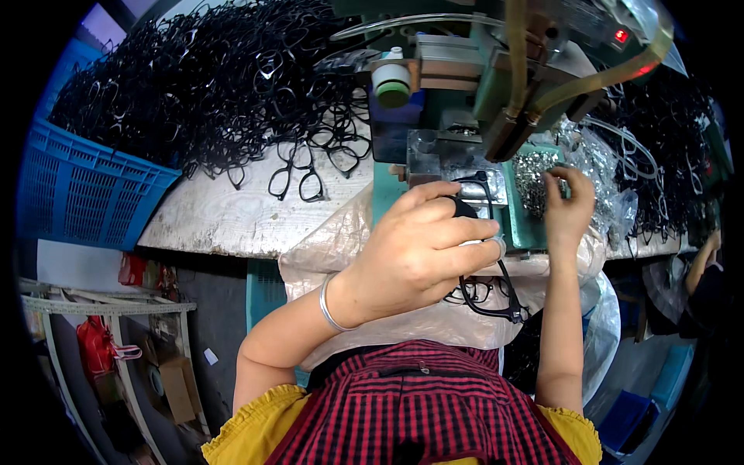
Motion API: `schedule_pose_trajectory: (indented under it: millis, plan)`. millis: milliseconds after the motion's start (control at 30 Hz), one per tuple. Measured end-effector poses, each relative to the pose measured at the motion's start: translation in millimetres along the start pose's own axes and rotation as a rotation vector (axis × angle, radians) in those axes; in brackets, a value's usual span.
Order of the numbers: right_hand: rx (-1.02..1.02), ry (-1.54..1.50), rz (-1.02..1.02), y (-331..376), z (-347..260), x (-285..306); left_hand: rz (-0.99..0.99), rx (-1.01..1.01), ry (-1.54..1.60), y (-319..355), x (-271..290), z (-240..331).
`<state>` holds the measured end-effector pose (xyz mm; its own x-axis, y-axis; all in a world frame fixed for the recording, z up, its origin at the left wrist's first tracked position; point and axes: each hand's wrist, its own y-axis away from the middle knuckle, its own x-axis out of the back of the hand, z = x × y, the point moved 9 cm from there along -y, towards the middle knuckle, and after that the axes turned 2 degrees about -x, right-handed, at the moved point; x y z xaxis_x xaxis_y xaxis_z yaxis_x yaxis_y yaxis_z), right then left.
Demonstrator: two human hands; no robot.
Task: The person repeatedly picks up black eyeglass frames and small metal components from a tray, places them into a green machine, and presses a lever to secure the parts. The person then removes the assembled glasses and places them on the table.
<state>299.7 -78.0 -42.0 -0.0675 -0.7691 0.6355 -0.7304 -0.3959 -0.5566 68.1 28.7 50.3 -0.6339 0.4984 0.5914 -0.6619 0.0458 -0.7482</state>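
Note:
My left hand (422, 252) is closed round a black eyeglass frame (508, 283), its fingers wrapped over one side. The frame's upper end reaches the metal block (496, 191) of a bench machine (453, 58); whether it touches is unclear. To the right, my right hand (571, 203) has thumb and fingertips drawn together in a pinch at the edge of a green tray (529, 236). Small shiny metal parts (531, 186) fill that tray. What the pinch holds, if anything, is too small to make out.
Black eyeglass frames (194, 85) lie heaped at the back left, more (666, 147) at the right. A blue crate (93, 186) stands at the left. Yellowish hoses (604, 77) hang from the machine. Crinkled sheeting (333, 240) covers the table's front edge. Another person's arm (701, 263) shows far right.

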Motion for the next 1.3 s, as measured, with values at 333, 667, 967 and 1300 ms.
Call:
schedule_pose_trajectory:
  millis: [333, 667, 967, 1300]
  plan:
    - [-0.037, -0.244, 0.022, -2, 18, -8, 0.030, 0.046, 0.056, 5, -1, -2]
    - [-0.161, -0.320, 0.073, 32, 30, 6, 0.274, 0.569, -0.599, 110, 142, -103]
    - [-0.277, -0.452, -0.108, 15, 8, -33, -0.163, 0.973, -0.901, 181, 57, -165]
    - [-0.138, -0.065, 0.108, 74, 58, 70, 0.353, 1.024, -0.215, 193, 96, -151]
